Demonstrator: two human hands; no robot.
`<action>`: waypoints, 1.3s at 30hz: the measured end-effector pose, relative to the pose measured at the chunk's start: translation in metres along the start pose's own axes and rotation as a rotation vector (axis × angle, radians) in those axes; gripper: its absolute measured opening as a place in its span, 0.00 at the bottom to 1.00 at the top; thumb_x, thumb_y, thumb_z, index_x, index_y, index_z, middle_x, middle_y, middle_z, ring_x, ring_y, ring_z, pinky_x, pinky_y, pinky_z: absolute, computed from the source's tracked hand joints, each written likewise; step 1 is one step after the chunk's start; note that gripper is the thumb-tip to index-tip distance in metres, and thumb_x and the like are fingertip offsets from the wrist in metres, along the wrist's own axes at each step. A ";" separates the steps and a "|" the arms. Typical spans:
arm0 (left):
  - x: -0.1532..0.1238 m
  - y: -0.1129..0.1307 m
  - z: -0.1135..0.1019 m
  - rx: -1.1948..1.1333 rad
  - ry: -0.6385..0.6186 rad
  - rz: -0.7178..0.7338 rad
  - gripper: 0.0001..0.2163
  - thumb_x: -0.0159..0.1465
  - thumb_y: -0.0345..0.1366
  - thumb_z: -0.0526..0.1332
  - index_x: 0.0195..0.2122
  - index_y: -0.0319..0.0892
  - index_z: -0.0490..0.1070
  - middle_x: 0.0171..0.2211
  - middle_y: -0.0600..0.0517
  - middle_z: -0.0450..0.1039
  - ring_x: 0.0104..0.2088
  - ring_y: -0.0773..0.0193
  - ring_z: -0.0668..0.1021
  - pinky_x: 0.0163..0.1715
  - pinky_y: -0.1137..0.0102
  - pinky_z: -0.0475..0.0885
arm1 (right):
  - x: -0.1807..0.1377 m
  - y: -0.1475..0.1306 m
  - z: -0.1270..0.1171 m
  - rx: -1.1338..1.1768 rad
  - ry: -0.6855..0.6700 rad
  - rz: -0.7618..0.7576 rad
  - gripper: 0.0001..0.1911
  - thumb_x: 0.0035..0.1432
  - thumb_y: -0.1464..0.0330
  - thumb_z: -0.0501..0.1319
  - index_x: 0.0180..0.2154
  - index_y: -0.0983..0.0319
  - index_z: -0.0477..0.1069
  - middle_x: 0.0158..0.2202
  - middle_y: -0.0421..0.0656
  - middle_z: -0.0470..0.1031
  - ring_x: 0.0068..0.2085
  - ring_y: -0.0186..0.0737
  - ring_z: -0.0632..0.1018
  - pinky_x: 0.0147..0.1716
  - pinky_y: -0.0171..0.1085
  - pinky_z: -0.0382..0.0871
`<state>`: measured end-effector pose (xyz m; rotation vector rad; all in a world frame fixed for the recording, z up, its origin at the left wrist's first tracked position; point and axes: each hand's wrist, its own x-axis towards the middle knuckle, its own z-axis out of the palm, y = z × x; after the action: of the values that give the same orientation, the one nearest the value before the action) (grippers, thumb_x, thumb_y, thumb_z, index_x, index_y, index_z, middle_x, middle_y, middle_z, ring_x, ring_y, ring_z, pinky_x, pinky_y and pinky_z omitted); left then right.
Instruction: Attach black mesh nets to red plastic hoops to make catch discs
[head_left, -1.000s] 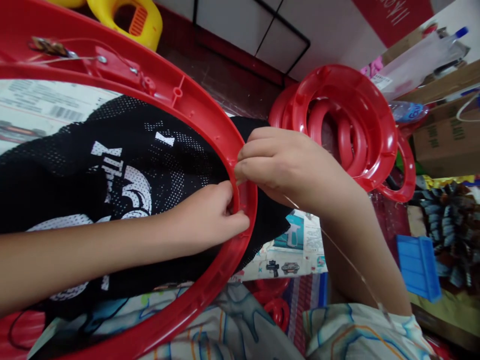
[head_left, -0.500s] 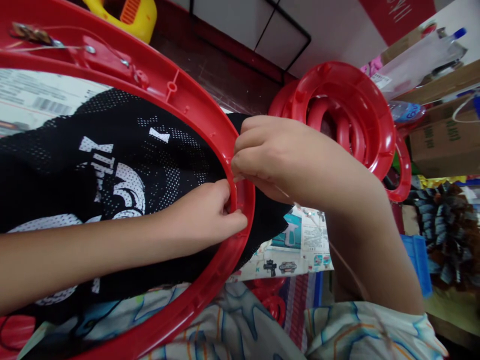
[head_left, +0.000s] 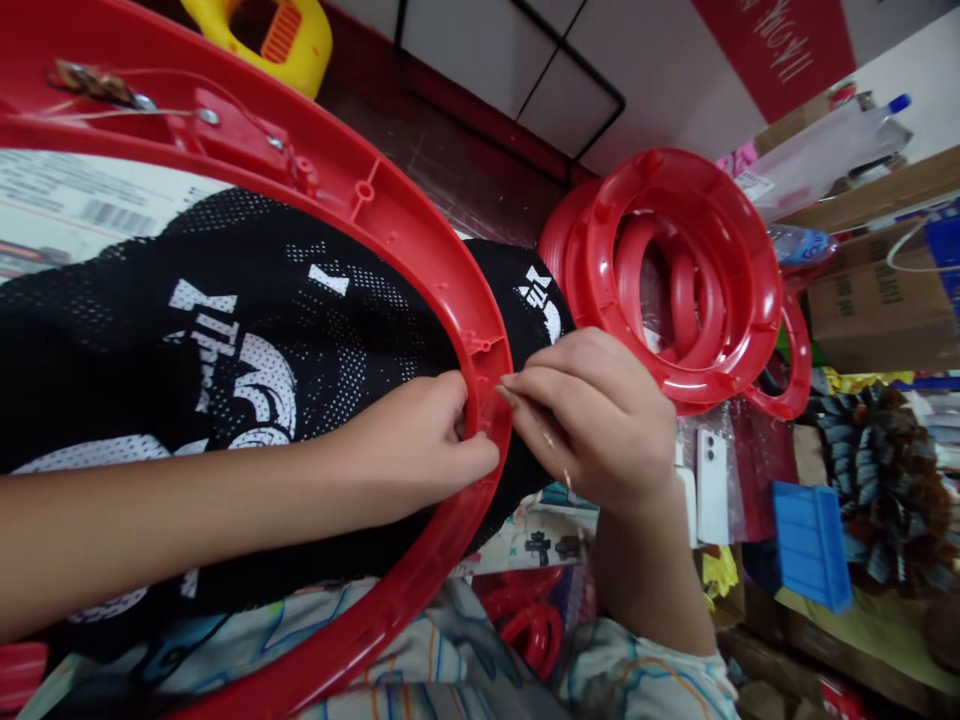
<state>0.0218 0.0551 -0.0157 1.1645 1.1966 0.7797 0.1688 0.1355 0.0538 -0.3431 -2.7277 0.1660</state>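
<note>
A large red plastic ring (head_left: pixel 420 220) lies across my lap with its hollow, ribbed side up. Inside its channel at the upper left sit screws, thin wires and a small brown bundle (head_left: pixel 90 82). My left hand (head_left: pixel 420 440) is closed around the ring's right side, thumb on the outer face and fingers curled over the inner edge. Just beyond the rim, my right hand (head_left: pixel 600 420) pinches a thin wire (head_left: pixel 568 482), its fingertips close to the channel. Black mesh cloth with white print (head_left: pixel 360 330) lies under the ring.
Stacked smaller red rings (head_left: pixel 679 375) stand at the right, near a white phone (head_left: pixel 712 488) and a blue bin (head_left: pixel 811 548). A yellow plastic part (head_left: pixel 311 55) is at the top left. Cardboard boxes (head_left: pixel 862 300) and a plastic bottle (head_left: pixel 802 245) fill the far right.
My right hand has moved right and down, off the ring's rim, and a rib in the channel now shows. My left hand keeps its grip. The view has shifted slightly.
</note>
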 end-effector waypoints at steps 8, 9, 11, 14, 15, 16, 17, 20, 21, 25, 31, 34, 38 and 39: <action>-0.002 0.003 0.001 -0.025 0.030 -0.068 0.05 0.56 0.36 0.58 0.33 0.43 0.69 0.24 0.55 0.70 0.25 0.63 0.73 0.23 0.71 0.64 | -0.017 -0.010 0.030 0.197 0.160 0.095 0.07 0.56 0.78 0.63 0.38 0.66 0.72 0.34 0.48 0.79 0.37 0.39 0.77 0.38 0.41 0.76; -0.002 0.003 0.001 -0.036 0.032 -0.075 0.05 0.56 0.36 0.58 0.33 0.43 0.69 0.24 0.55 0.71 0.25 0.63 0.73 0.23 0.71 0.65 | -0.018 -0.010 0.030 0.226 0.153 0.102 0.07 0.56 0.77 0.63 0.39 0.67 0.72 0.35 0.49 0.79 0.37 0.39 0.78 0.38 0.42 0.76; -0.002 0.004 0.001 -0.057 0.023 -0.076 0.06 0.57 0.37 0.58 0.33 0.43 0.70 0.25 0.55 0.71 0.26 0.62 0.74 0.24 0.71 0.65 | -0.019 -0.009 0.027 0.275 0.130 0.122 0.08 0.56 0.76 0.63 0.41 0.67 0.73 0.36 0.49 0.79 0.38 0.39 0.78 0.38 0.42 0.77; -0.002 0.006 0.001 -0.067 0.000 -0.070 0.05 0.57 0.35 0.57 0.33 0.43 0.69 0.23 0.56 0.70 0.27 0.63 0.74 0.25 0.71 0.66 | -0.021 -0.009 0.023 0.271 0.163 0.186 0.09 0.56 0.76 0.63 0.40 0.65 0.73 0.36 0.48 0.79 0.37 0.37 0.79 0.36 0.38 0.77; -0.002 0.006 0.001 -0.064 -0.004 -0.072 0.05 0.56 0.34 0.57 0.33 0.43 0.69 0.23 0.56 0.69 0.27 0.63 0.74 0.25 0.71 0.66 | -0.022 -0.009 0.022 0.257 0.192 0.202 0.09 0.55 0.77 0.64 0.40 0.65 0.73 0.36 0.48 0.79 0.37 0.37 0.79 0.35 0.36 0.77; -0.002 0.006 0.001 -0.061 -0.006 -0.076 0.04 0.56 0.34 0.56 0.32 0.43 0.69 0.23 0.56 0.69 0.27 0.63 0.74 0.25 0.71 0.66 | -0.022 -0.009 0.021 0.246 0.218 0.213 0.09 0.55 0.78 0.64 0.39 0.65 0.73 0.36 0.47 0.79 0.36 0.36 0.79 0.34 0.35 0.76; -0.002 0.006 0.001 -0.058 -0.006 -0.081 0.04 0.56 0.33 0.56 0.32 0.43 0.69 0.23 0.56 0.69 0.27 0.63 0.74 0.25 0.71 0.66 | -0.023 -0.008 0.020 0.244 0.236 0.219 0.09 0.54 0.79 0.64 0.38 0.64 0.73 0.36 0.47 0.79 0.36 0.36 0.79 0.34 0.34 0.76; -0.002 0.004 0.002 -0.060 0.004 -0.086 0.04 0.55 0.33 0.57 0.31 0.43 0.68 0.22 0.56 0.69 0.26 0.62 0.73 0.25 0.71 0.66 | -0.023 -0.006 0.019 0.278 0.213 0.235 0.09 0.55 0.80 0.63 0.37 0.62 0.72 0.36 0.45 0.78 0.37 0.36 0.79 0.35 0.35 0.76; -0.002 0.004 0.002 -0.062 0.009 -0.082 0.03 0.55 0.34 0.57 0.31 0.43 0.68 0.22 0.56 0.69 0.26 0.62 0.73 0.25 0.71 0.65 | -0.023 -0.006 0.019 0.292 0.191 0.233 0.09 0.55 0.80 0.62 0.37 0.62 0.72 0.36 0.45 0.78 0.37 0.36 0.79 0.36 0.36 0.76; -0.002 0.003 0.002 -0.048 0.013 -0.043 0.03 0.56 0.34 0.57 0.31 0.43 0.67 0.24 0.55 0.70 0.26 0.62 0.73 0.25 0.70 0.65 | -0.019 -0.006 0.022 0.321 0.144 0.208 0.10 0.56 0.82 0.58 0.36 0.62 0.72 0.36 0.44 0.75 0.37 0.35 0.77 0.34 0.35 0.74; -0.002 0.007 0.000 0.077 -0.020 -0.043 0.02 0.56 0.34 0.55 0.29 0.44 0.62 0.23 0.57 0.66 0.23 0.65 0.69 0.22 0.69 0.60 | -0.002 0.002 0.021 0.381 0.100 0.244 0.10 0.56 0.81 0.59 0.34 0.62 0.74 0.37 0.41 0.69 0.38 0.32 0.74 0.34 0.32 0.71; -0.003 0.008 -0.001 0.128 -0.027 -0.054 0.03 0.56 0.35 0.56 0.27 0.44 0.61 0.22 0.58 0.64 0.22 0.65 0.69 0.21 0.70 0.59 | 0.011 0.012 0.016 0.465 0.007 0.272 0.05 0.56 0.78 0.63 0.32 0.63 0.75 0.34 0.40 0.69 0.36 0.32 0.74 0.36 0.33 0.71; -0.003 0.005 -0.001 0.102 -0.040 -0.038 0.03 0.57 0.35 0.56 0.29 0.44 0.62 0.22 0.57 0.65 0.22 0.65 0.69 0.22 0.70 0.61 | 0.020 0.021 0.016 0.568 -0.028 0.303 0.03 0.54 0.75 0.67 0.30 0.61 0.77 0.38 0.41 0.71 0.40 0.33 0.74 0.44 0.38 0.71; -0.003 0.004 -0.001 0.081 -0.051 -0.030 0.03 0.57 0.35 0.56 0.30 0.43 0.62 0.23 0.57 0.66 0.23 0.65 0.69 0.22 0.70 0.62 | 0.020 0.023 0.017 0.589 -0.007 0.324 0.04 0.52 0.75 0.68 0.29 0.61 0.78 0.43 0.42 0.71 0.45 0.36 0.74 0.48 0.41 0.70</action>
<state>0.0211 0.0537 -0.0107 1.2229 1.2101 0.6805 0.1493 0.1614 0.0414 -0.5971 -2.4586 1.0250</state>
